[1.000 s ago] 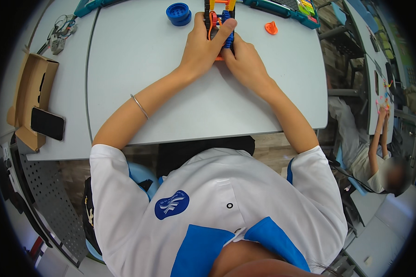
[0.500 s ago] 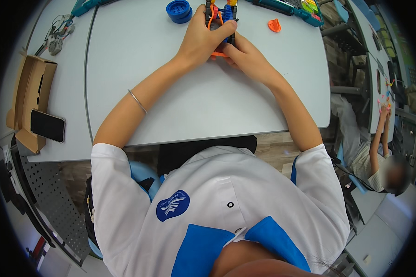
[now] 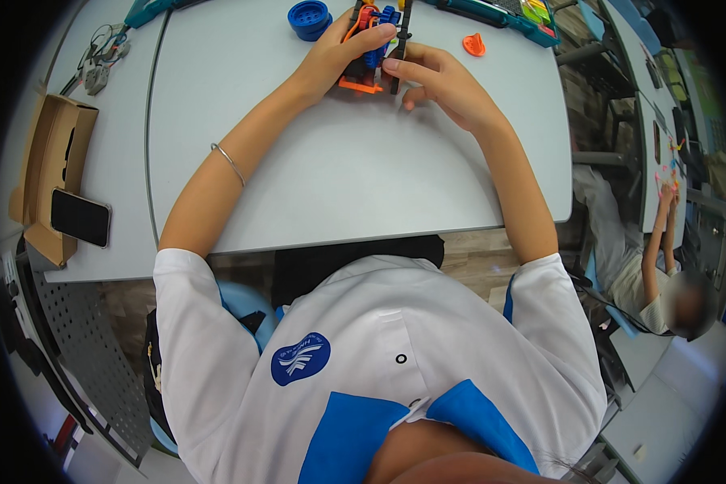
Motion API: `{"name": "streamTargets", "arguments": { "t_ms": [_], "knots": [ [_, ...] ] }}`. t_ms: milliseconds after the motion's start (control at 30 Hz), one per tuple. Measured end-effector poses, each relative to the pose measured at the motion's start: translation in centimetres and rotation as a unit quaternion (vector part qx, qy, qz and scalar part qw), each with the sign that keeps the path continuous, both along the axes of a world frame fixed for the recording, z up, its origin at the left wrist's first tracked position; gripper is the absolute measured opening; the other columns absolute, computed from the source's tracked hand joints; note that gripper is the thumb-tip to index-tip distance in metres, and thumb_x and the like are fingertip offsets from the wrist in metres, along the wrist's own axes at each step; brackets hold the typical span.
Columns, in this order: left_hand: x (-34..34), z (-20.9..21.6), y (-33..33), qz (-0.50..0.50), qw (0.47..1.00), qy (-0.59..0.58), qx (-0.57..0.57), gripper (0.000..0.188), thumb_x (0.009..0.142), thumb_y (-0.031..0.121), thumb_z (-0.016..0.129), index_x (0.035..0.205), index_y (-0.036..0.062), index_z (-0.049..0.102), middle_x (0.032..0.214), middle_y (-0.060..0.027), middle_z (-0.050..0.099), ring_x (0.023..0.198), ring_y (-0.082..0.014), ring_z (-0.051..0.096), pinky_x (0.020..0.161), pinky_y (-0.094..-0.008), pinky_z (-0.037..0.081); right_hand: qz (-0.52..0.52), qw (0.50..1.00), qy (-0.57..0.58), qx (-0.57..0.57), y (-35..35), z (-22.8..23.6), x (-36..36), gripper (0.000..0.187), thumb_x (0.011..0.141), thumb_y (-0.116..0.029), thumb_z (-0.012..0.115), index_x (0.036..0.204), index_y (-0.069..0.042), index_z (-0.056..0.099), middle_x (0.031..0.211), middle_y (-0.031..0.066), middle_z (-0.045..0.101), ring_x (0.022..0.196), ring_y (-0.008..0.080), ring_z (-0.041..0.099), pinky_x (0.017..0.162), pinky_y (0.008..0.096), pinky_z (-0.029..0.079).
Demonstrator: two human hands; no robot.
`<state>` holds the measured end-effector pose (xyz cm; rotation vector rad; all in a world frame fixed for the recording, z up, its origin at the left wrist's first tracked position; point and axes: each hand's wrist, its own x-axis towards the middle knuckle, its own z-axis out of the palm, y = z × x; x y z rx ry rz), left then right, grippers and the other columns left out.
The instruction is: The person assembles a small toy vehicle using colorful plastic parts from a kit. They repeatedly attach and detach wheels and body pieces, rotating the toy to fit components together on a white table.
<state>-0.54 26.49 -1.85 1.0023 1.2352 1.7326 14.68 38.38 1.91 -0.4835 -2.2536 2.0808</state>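
At the far middle of the table, my left hand [image 3: 327, 64] is closed round a toy building-block model [image 3: 373, 58] of blue, black and orange parts, its thumb lying across the top. An orange bar [image 3: 360, 85] runs along the model's near edge, and orange wires show inside it. My right hand [image 3: 453, 87] has its thumb and forefinger on the black strip [image 3: 403, 39] at the model's right side; its lower fingers are curled loosely below. The model's far end is cut off by the picture's upper edge.
Blue wheel-like parts [image 3: 309, 20] sit left of the model. An orange piece [image 3: 474, 44] lies to its right, near a teal case [image 3: 532, 31]. At the left are wired grey parts [image 3: 97, 77], a cardboard box [image 3: 56, 161] and a phone [image 3: 81, 217]. Another person [image 3: 661, 274] works far right.
The model has shifted slightly left and turned in my left hand. My right hand has moved from under its near end to its right side, with the fingers looser.
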Motion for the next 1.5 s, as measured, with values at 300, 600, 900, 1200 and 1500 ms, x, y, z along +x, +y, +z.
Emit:
{"name": "streamTargets", "arguments": {
  "t_ms": [300, 600, 900, 1200, 1500],
  "knots": [
    [2.4, 2.1, 0.5, 0.128, 0.953, -0.262, 0.078, 0.051, 0.096, 0.06, 0.051, 0.114, 0.0134, 0.061, 0.092, -0.0028, 0.067, 0.082, -0.0147, 0.066, 0.077, -0.0304, 0.057, 0.069, 0.995, -0.006, 0.07, -0.9, 0.3, 0.5, 0.042, 0.088, -0.03, 0.069, 0.118, -0.002, 0.062, 0.09, 0.0054, 0.067, 0.074, 0.01, 0.06, 0.052, 0.0235, 0.048],
    [1.4, -0.5, 0.8, 0.024, 0.91, -0.408, 0.074, 0.039, 0.095, 0.051, 0.054, 0.11, 0.0159, 0.061, 0.089, -0.0014, 0.065, 0.082, -0.0157, 0.066, 0.076, -0.0328, 0.057, -0.11, 0.981, 0.052, 0.149, -3.9, -0.8, 0.7, 0.038, 0.094, -0.035, 0.06, 0.102, 0.002, 0.056, 0.075, 0.0091, 0.06, 0.068, 0.0169, 0.058, 0.065, 0.03, 0.046],
    [2.6, -1.7, 1.4, 0.171, 0.922, -0.334, 0.095, 0.047, 0.098, 0.055, 0.045, 0.116, 0.0143, 0.057, 0.095, -0.0025, 0.064, 0.081, -0.0161, 0.065, 0.073, -0.0321, 0.057, -0.059, 0.992, 0.038, 0.109, -3.0, -0.9, 0.3, 0.045, 0.102, -0.042, 0.05, 0.089, 0.001, 0.053, 0.071, 0.0054, 0.054, 0.065, 0.0123, 0.048, 0.059, 0.0296, 0.041],
    [3.7, 0.8, 1.1, 0.164, 0.923, -0.336, 0.088, 0.046, 0.099, 0.053, 0.047, 0.11, 0.0096, 0.058, 0.086, -0.0032, 0.064, 0.071, -0.0156, 0.064, 0.064, -0.0302, 0.056, -0.1, 0.958, 0.082, 0.258, -3.3, -0.7, 0.0, 0.043, 0.101, -0.04, 0.051, 0.084, 0.0, 0.051, 0.063, 0.0078, 0.054, 0.057, 0.0139, 0.047, 0.055, 0.031, 0.04],
    [3.4, 0.8, 1.0, 0.171, 0.921, -0.342, 0.079, 0.043, 0.1, 0.048, 0.048, 0.118, 0.0099, 0.058, 0.091, -0.0003, 0.063, 0.075, -0.0114, 0.061, 0.068, -0.0264, 0.053, -0.051, 0.999, -0.001, -0.017, -2.7, 0.6, -0.1, 0.042, 0.103, -0.041, 0.048, 0.077, -0.008, 0.046, 0.055, -0.0031, 0.039, 0.046, 0.008, 0.032, 0.043, 0.0262, 0.029]
  ]
}}
